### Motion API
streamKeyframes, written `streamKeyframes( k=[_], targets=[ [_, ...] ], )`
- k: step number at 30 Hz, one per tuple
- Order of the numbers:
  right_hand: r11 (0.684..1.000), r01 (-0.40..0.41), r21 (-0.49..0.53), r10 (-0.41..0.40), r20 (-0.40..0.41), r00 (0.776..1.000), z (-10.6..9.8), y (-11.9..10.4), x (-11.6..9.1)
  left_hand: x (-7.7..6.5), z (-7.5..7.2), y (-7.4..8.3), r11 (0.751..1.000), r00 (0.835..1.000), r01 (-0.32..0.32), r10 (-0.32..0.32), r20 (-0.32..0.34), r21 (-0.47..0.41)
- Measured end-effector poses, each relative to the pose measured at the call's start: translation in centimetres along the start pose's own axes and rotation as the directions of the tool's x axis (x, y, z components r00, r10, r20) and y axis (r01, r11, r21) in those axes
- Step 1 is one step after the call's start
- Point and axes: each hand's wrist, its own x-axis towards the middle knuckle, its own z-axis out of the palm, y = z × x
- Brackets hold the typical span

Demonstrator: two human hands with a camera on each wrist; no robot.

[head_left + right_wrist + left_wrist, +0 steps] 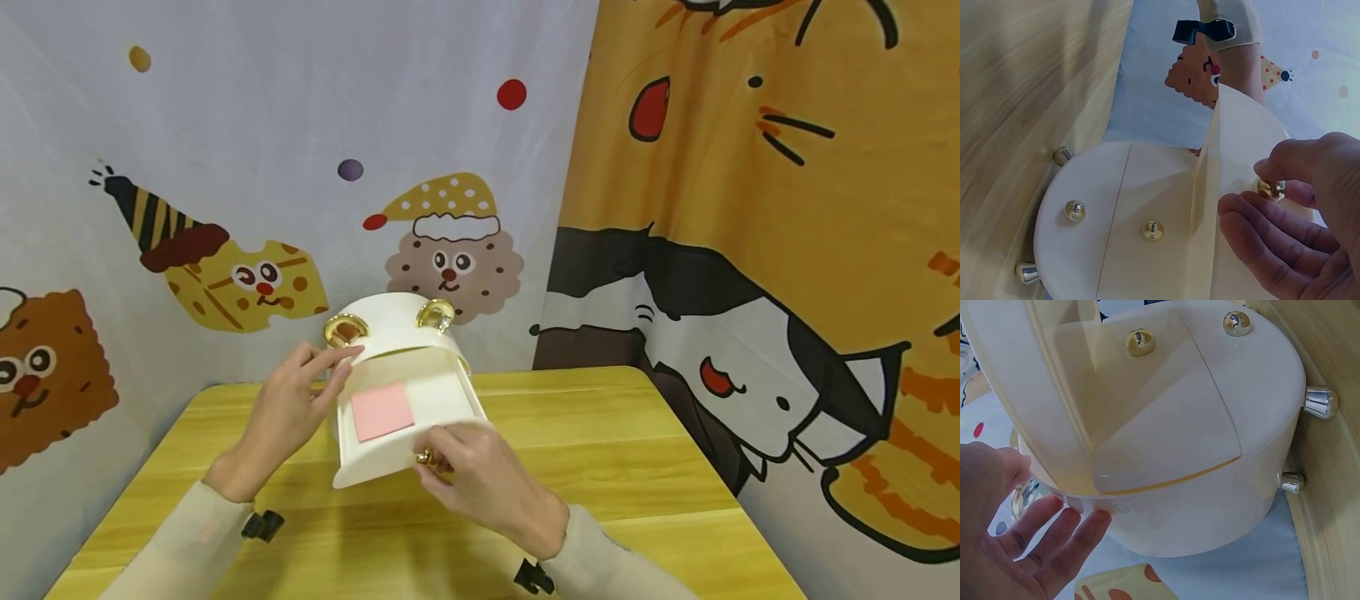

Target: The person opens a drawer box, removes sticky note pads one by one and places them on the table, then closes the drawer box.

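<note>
A small white drawer cabinet [393, 317] with gold ring-shaped ears stands on the table. Its top drawer [444, 387] is pulled out, and a square pink paper pad [382, 411] lies inside. My right hand [483, 475] pinches the gold knob [1270, 189] on that drawer's front. My left hand [288, 408] is at the cabinet's left side; in the left wrist view its fingertips [1094, 522] touch the white side wall, fingers spread and slightly bent. Lower drawer fronts with gold knobs [1140, 342] show below the pulled-out drawer in both wrist views.
The cabinet stands on short metallic feet [1320, 402] on a yellow wood-grain table [600, 450]. Behind the table hangs a white cloth [262, 108] with cartoon food prints. An orange cloth [840, 208] with cartoon cats hangs at the right.
</note>
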Motion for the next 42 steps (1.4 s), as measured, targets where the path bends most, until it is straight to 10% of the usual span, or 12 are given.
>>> streamKeyframes(
  k=[42],
  targets=[
    [1.000,0.011,-0.006,-0.011,0.049,0.999,-0.47,-0.14,-0.86,-0.14,0.25,-0.02,1.000,1.000,-0.012,0.011,-0.021,-0.012]
  ],
)
